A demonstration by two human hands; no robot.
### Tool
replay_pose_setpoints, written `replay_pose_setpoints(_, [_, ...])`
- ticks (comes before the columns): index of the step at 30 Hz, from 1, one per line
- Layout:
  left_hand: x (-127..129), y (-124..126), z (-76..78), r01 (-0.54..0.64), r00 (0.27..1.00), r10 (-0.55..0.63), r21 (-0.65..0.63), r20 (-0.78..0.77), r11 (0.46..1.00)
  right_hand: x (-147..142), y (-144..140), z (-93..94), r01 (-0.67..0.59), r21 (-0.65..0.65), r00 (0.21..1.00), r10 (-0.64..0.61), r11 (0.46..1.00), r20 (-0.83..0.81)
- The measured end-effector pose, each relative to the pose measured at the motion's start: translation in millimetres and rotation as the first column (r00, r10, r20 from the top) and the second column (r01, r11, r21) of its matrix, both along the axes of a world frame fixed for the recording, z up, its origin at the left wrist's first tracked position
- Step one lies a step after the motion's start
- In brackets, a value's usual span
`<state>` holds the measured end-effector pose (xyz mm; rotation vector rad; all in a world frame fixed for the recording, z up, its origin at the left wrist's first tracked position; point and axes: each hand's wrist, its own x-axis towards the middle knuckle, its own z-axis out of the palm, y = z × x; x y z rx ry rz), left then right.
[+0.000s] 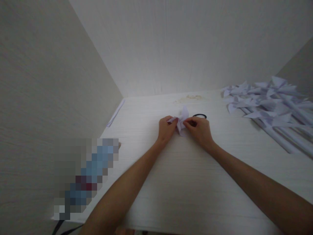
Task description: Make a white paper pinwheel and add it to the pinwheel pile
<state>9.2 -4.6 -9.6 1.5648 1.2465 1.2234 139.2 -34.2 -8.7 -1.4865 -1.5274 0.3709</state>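
A small white paper pinwheel (183, 115) is between my two hands, above the middle of the white table. My left hand (167, 129) pinches its left side, with thumb and fingers closed on the folded paper. From the right, my right hand (199, 129) pinches the pinwheel near its centre with thumb and forefinger. One paper blade points up and another points down toward me. Just behind my right hand lies a black ring-shaped thing (201, 115), partly hidden by the hand; its kind cannot be made out.
Several white paper pinwheels on rolled paper sticks (271, 114) lie heaped at the right. Folded white paper (115, 113) lies along the left wall. A blurred-out bluish object (97, 166) sits at the table's left edge, near a black cord (58, 227). Walls enclose the white table (190, 189).
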Motion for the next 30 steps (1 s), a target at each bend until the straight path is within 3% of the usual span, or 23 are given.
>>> replay_pose_setpoints(11, [0,-1,2.2,0.022,0.996,-0.019,-0.045,0.083,0.999,1,0,-0.9,-0.009,0.006,1.000,0.009,1.000,0.001])
replay_pose_setpoints(17, [-3,-3,6.9,0.255,0.925,-0.200,-0.140,0.324,0.957,6,4,-4.8,0.000,0.012,0.999,0.001,1.000,-0.048])
replay_pose_setpoints(20, [-6,-2,6.1,0.293,0.917,-0.247,-0.108,0.314,0.950,8,5,-6.3,-0.013,0.022,0.997,0.015,1.000,-0.078])
replay_pose_setpoints(30, [-7,0,6.6,0.223,0.960,-0.221,0.009,0.171,0.975,6,5,-6.0,-0.081,0.062,0.991,0.087,0.995,-0.102])
